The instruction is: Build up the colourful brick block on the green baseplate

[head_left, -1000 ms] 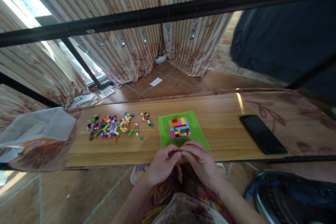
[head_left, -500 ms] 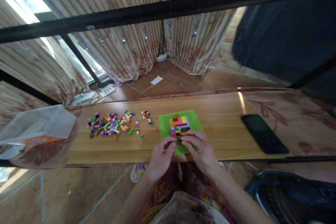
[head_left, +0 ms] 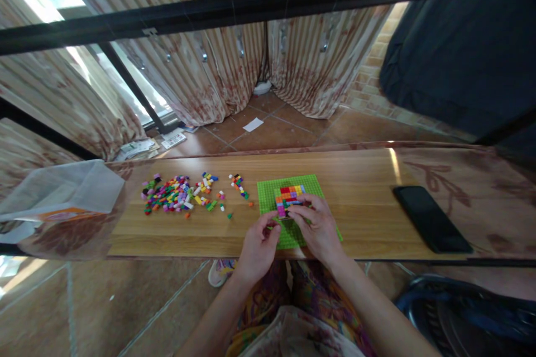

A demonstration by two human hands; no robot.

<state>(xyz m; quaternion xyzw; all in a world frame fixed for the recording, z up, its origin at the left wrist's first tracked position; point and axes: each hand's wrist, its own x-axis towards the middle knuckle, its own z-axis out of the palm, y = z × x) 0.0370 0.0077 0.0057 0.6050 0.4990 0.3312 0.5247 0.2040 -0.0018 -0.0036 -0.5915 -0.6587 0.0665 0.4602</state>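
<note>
A green studded baseplate (head_left: 268, 187) lies on the wooden board in front of me, bearing a block of coloured toy bricks (head_left: 288, 194) in red, orange, yellow, blue and pink. My right hand (head_left: 318, 228) reaches over the near right side of that block. Its thumb and fingers are closed at the bricks; whatever is between them is too small to make out. My left hand (head_left: 258, 242) is by the near left part of the baseplate, with fingers curled and thumb close to the forefinger. Its fingertips hide anything they may hold.
Many loose bricks (head_left: 171, 195) are heaped on the wooden board (head_left: 360, 206) to the left, with a few strays nearer the baseplate. A clear plastic bin (head_left: 84, 189) stands at far left. At right lies a black phone (head_left: 431, 218). A dark rail (head_left: 251, 5) crosses beyond.
My right fingers have moved forward onto the brick block, and the gap between my hands has widened slightly. My left hand stays nearly in place. The whole view has shifted slightly.
</note>
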